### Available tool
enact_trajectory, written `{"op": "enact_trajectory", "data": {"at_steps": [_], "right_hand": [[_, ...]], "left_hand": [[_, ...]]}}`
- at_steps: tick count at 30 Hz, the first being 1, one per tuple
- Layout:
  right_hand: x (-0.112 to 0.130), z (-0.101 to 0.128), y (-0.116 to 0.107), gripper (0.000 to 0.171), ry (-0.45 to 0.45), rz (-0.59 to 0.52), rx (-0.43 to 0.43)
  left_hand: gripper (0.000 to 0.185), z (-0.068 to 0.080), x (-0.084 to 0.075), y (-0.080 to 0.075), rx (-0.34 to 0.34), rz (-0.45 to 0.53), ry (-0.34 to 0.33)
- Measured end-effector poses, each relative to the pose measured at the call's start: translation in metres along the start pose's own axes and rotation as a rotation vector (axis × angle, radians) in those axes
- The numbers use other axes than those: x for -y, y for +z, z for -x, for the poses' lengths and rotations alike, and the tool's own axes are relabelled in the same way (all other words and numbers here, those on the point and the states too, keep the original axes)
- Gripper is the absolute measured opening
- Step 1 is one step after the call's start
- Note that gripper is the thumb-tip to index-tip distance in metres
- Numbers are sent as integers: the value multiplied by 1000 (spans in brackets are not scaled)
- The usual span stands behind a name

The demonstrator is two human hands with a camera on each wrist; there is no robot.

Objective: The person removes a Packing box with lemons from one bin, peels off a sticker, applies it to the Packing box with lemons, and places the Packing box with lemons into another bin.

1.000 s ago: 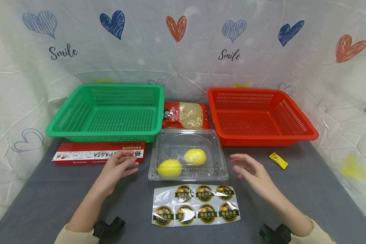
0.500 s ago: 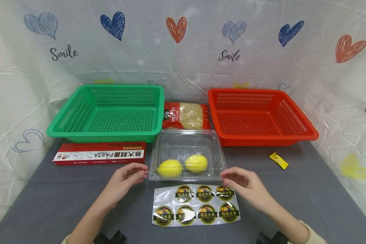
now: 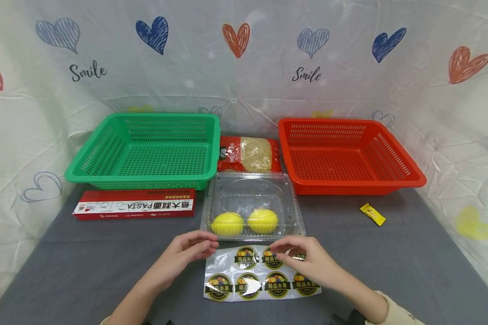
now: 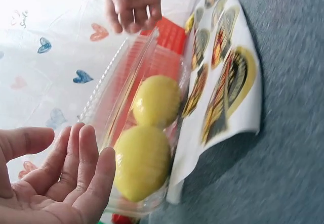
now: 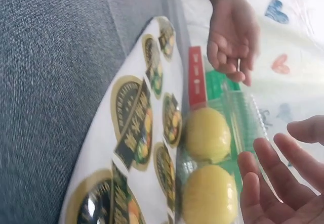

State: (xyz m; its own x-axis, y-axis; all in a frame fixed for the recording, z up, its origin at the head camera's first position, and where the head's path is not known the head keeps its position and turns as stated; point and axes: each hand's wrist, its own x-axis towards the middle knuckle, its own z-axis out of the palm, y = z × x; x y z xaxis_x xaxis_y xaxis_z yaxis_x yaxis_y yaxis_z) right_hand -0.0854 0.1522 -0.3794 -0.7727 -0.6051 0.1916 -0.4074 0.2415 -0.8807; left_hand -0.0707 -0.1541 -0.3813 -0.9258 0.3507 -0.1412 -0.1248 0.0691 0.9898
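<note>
A: Where do my hands sit at this moment?

B: Entry, head view. Left hand (image 3: 189, 253) at lower centre, fingers loosely curled, gripping nothing I can make out; its fingertips hover at the upper left corner of the sticker sheet (image 3: 262, 273). Right hand (image 3: 305, 262) lies over the sheet's upper right, fingertips bent down toward a label. I cannot tell whether it has pinched one.

A: And the clamshell?

B: Clear plastic clamshell box (image 3: 252, 206) is at frame centre, lid down, just above the sheet, with two lemons (image 3: 244, 222) side by side against its near wall. I count no sticker on the lid. My judgement: fruit boxed, labelling not begun, baskets unfilled.

A: What else is on the table?

B: Green basket (image 3: 146, 151) upper left, red basket (image 3: 349, 153) upper right, both showing bare mesh floors. Red pasta box (image 3: 134, 210) lies along the green basket's front edge. A grain bag (image 3: 248, 154) is wedged between the baskets, touching the clamshell's far edge. Small yellow sachet (image 3: 373, 213) on the right.

A: Room to move?

B: Open grey cloth on either side of the sheet and toward the bottom corners. Tight only behind the clamshell.
</note>
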Motion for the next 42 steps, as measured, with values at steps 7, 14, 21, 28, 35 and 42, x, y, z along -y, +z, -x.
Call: {"op": "enact_trajectory", "data": {"at_steps": [7,14,21,28,35,42], "right_hand": [[-3,-8,14,22,-16,-14,54],[-5,-15,26,24,50,-13,116],[-11,-21,34,35,90,71,153],[-15,-24,38,42,66,162,186],[-18,-28,40,44,65,229,205],[-19,-29,44,47,49,302,219]], "left_hand": [[38,0,6,15,61,-12,51],[33,-1,15,26,92,-88,68],[31,-3,21,33,45,-221,100],[27,-4,25,37,5,-291,138],[21,-5,27,39,-92,-552,267],[27,-5,26,40,-92,-879,338]]}}
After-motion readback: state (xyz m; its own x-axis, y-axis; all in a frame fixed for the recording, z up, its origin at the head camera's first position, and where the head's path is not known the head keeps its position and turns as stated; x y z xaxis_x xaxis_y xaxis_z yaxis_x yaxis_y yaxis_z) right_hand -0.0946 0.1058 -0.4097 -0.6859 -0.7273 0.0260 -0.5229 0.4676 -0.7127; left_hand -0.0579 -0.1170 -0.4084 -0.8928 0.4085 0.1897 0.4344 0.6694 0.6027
